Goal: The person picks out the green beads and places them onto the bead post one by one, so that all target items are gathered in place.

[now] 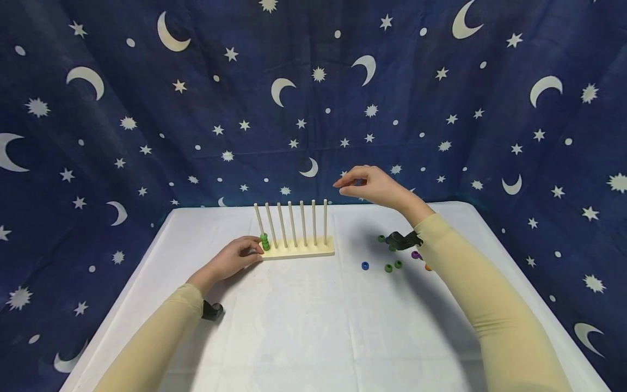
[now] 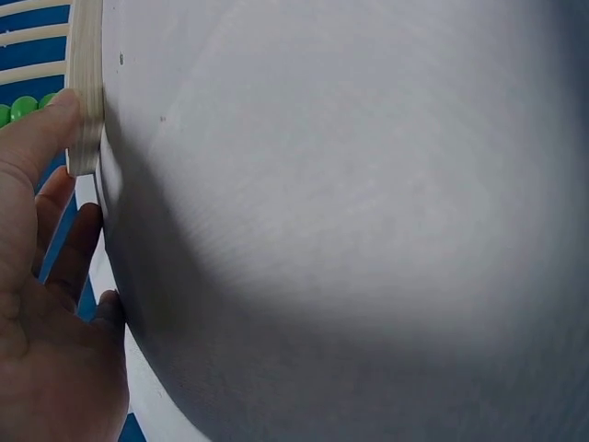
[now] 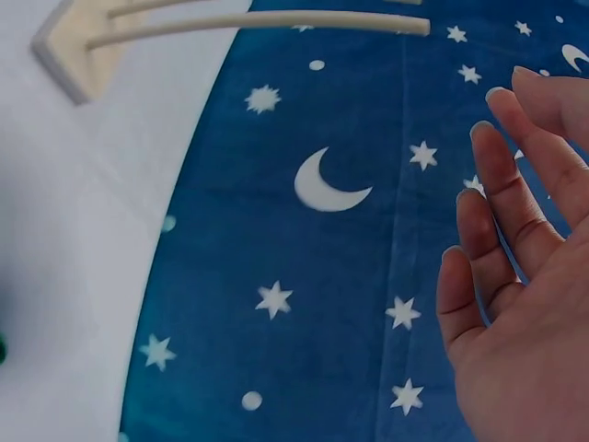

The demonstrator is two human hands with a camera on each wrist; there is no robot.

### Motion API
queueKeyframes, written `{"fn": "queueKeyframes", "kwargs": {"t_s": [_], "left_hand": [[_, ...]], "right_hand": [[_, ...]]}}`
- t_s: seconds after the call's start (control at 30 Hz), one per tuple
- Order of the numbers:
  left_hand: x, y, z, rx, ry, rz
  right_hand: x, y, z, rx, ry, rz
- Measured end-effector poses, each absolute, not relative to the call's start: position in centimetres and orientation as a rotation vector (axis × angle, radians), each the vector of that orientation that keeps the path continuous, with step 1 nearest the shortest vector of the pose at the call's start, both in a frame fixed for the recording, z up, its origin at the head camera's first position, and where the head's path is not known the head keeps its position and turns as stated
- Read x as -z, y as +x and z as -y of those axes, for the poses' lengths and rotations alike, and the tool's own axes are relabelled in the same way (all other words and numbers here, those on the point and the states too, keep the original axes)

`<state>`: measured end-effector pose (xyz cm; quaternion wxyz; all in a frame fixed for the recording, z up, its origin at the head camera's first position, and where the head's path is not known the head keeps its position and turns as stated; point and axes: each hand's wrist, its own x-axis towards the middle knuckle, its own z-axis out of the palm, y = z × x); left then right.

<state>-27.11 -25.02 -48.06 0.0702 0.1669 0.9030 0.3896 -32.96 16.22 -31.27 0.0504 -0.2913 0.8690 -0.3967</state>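
A pale wooden peg rack (image 1: 299, 251) with several upright pegs stands towards the back of the table. Green beads (image 1: 265, 242) are stacked on its leftmost peg; in the left wrist view part of the green bead stack (image 2: 25, 108) shows behind the thumb. My left hand (image 1: 234, 258) holds the left end of the rack's base, thumb against the front edge (image 2: 85, 92). Raised above the table, right of the pegs, my right hand (image 1: 372, 185) has loosely bent fingers (image 3: 497, 175) and nothing visible in them.
Loose beads lie on the white table (image 1: 294, 326) right of the rack: a blue bead (image 1: 364, 265), several green beads (image 1: 388, 268), a purple bead (image 1: 415, 254) and an orange bead (image 1: 428, 267). The right forearm partly covers this area. A dark blue star-patterned cloth (image 1: 313, 109) hangs behind.
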Motion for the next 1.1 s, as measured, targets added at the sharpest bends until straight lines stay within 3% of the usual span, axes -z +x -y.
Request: {"fn": "queueKeyframes", "kwargs": {"t_s": [1.1], "left_hand": [[48.1, -27.2, 25.0, -1.179, 0.487, -2.717]], "right_hand": [[41.0, -28.0, -25.4, 1.026, -0.634, -2.622]]}}
